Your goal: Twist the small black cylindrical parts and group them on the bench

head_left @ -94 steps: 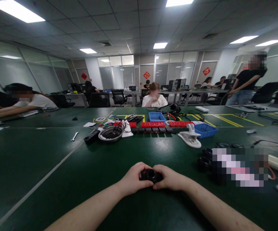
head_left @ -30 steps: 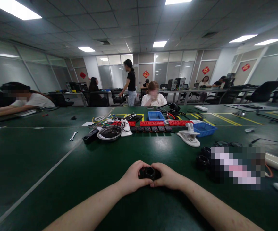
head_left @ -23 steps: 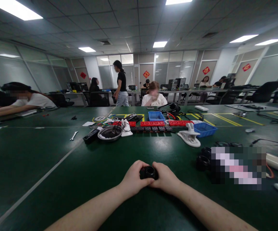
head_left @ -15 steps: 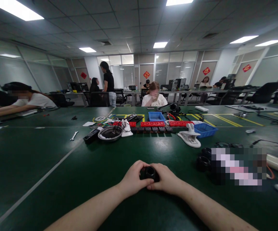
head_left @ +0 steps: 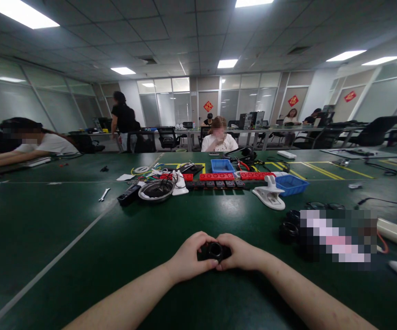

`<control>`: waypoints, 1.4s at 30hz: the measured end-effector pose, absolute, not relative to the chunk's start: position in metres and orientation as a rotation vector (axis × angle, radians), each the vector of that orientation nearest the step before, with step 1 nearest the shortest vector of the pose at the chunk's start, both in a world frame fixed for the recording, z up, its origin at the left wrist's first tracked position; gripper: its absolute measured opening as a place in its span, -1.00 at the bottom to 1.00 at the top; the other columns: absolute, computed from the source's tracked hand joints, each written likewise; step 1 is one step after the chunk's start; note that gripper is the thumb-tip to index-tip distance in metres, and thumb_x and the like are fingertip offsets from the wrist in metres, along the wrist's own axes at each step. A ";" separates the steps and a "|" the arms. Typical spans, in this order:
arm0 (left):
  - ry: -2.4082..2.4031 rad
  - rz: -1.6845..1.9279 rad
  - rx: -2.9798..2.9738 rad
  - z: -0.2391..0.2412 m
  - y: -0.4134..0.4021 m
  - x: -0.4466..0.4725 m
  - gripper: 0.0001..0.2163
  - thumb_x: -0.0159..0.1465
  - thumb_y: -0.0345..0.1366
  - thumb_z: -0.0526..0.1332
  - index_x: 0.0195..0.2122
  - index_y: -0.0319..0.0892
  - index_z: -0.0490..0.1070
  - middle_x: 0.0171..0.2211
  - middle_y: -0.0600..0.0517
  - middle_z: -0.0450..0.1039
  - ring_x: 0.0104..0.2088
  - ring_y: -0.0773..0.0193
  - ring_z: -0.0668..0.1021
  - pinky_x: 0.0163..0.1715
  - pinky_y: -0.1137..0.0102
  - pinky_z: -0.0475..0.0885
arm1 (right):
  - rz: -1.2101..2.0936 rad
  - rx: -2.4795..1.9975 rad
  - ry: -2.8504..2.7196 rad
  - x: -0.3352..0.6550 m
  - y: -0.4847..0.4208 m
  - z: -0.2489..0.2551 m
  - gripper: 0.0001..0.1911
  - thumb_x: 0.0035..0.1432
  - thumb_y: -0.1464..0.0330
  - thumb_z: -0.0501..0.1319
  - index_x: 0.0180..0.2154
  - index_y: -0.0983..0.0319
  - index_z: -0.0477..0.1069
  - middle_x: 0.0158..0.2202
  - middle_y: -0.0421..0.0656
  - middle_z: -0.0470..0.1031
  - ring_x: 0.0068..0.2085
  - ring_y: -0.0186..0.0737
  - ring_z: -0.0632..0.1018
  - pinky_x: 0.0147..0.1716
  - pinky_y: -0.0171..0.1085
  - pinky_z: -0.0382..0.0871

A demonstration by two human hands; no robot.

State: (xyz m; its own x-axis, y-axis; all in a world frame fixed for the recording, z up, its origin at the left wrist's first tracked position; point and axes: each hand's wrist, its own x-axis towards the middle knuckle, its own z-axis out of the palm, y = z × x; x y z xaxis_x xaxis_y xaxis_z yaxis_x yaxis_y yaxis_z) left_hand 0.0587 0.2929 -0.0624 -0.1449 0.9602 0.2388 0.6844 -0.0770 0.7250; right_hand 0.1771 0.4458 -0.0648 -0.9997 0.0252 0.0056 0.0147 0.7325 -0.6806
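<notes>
A small black ring-shaped part [head_left: 215,250] rests low over the green table [head_left: 81,256], held from both sides. My left hand [head_left: 188,256] curls round its left side, fingers closed on it. My right hand [head_left: 242,253] grips its right side the same way. Only the part's round top opening shows between my thumbs; the rest is hidden by my fingers. Similar black rings [head_left: 289,229] lie to the right on the table.
Farther out lie a metal bowl [head_left: 156,189], a black block [head_left: 127,196], a wrench [head_left: 103,195], red strips [head_left: 219,176], two blue trays [head_left: 291,184], a white clip [head_left: 269,195] and a white bar [head_left: 395,230]. People sit at the far left and opposite; one walks behind.
My hands stay closed on the black part and shift only slightly, ending a little lower. A person in black has walked from right to left across the back of the room.
</notes>
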 end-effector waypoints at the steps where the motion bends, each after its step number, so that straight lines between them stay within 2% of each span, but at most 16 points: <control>1: 1.849 1.075 1.775 -0.063 0.293 0.059 -0.68 0.04 -0.24 0.25 -0.16 -0.12 0.31 -0.27 0.04 0.28 -0.31 0.29 0.35 -0.38 0.47 0.28 | 1.147 -0.031 -2.910 0.177 0.446 -0.064 -0.68 -0.25 0.28 0.34 -0.37 0.26 0.39 -0.41 -0.25 0.30 -0.34 -0.27 0.35 -0.39 -0.36 0.19; 7: 1.854 1.102 1.759 -0.058 0.291 0.062 -0.70 0.04 -0.30 0.25 -0.17 -0.14 0.32 -0.25 0.04 0.28 -0.29 0.29 0.35 -0.35 0.46 0.29 | 1.191 0.019 -2.931 0.179 0.448 -0.058 -0.61 -0.24 0.31 0.34 -0.27 0.24 0.39 -0.33 -0.23 0.33 -0.27 -0.23 0.36 -0.31 -0.32 0.20; 16: 1.850 1.050 1.721 -0.056 0.291 0.062 -0.63 0.04 -0.30 0.25 -0.09 -0.08 0.28 -0.22 0.04 0.27 -0.29 0.28 0.36 -0.38 0.46 0.29 | 1.239 0.019 -2.898 0.179 0.447 -0.059 -0.66 -0.23 0.35 0.34 -0.29 0.24 0.40 -0.33 -0.23 0.35 -0.28 -0.24 0.37 -0.30 -0.33 0.22; 30: 1.874 1.074 1.639 -0.060 0.294 0.062 -0.66 -0.02 -0.28 0.29 -0.19 -0.13 0.33 -0.30 0.07 0.24 -0.38 0.33 0.32 -0.44 0.49 0.24 | 1.236 -0.095 -2.911 0.177 0.446 -0.063 -0.64 -0.28 0.33 0.36 -0.34 0.28 0.37 -0.39 -0.26 0.34 -0.37 -0.31 0.35 -0.40 -0.38 0.19; 36: 1.929 1.073 1.586 -0.063 0.295 0.061 -0.65 -0.04 -0.23 0.31 -0.21 -0.15 0.33 -0.31 0.07 0.24 -0.41 0.34 0.31 -0.46 0.49 0.24 | 0.999 -0.292 -2.916 0.174 0.438 -0.070 -0.56 -0.36 0.19 0.37 -0.40 0.27 0.32 -0.42 -0.25 0.33 -0.41 -0.30 0.34 -0.51 -0.40 0.12; 42: 2.012 1.106 1.547 -0.063 0.295 0.062 -0.68 -0.05 -0.28 0.31 -0.25 -0.16 0.32 -0.30 0.06 0.26 -0.38 0.31 0.32 -0.41 0.46 0.26 | 0.660 -0.351 -2.872 0.174 0.424 -0.068 -0.58 -0.29 0.12 0.31 -0.44 0.27 0.31 -0.43 -0.17 0.36 -0.40 -0.23 0.37 -0.48 -0.34 0.14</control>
State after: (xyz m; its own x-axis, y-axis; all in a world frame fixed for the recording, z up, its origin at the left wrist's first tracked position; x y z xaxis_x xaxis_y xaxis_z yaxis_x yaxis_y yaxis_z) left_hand 0.0616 0.2955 -0.0633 -0.3280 0.9299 0.1662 0.6387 0.0886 0.7644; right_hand 0.1737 0.4241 -0.0676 -0.9571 0.2659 0.1151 0.1889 0.8740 -0.4478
